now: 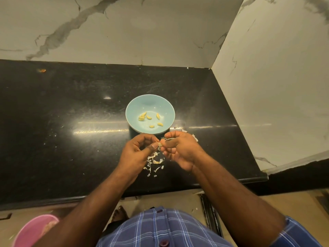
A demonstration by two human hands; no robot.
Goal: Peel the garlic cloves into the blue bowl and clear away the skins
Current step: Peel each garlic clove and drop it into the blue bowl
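A light blue bowl [135,106] stands on the black counter and holds several peeled yellow garlic cloves [149,117]. Just in front of the bowl, both hands meet above the counter. My left hand [137,153] pinches a small garlic clove [160,144] between thumb and fingers. My right hand [179,150] pinches a strip of skin [168,139] that comes off that clove. Loose white skins [154,162] lie scattered on the counter below the hands. A few more skins [195,137] lie to the right of my right hand.
The black counter [71,131] runs left, with marble walls behind and to the right. Its front edge lies close under my forearms. A pink container [33,230] sits low at the bottom left, below counter level.
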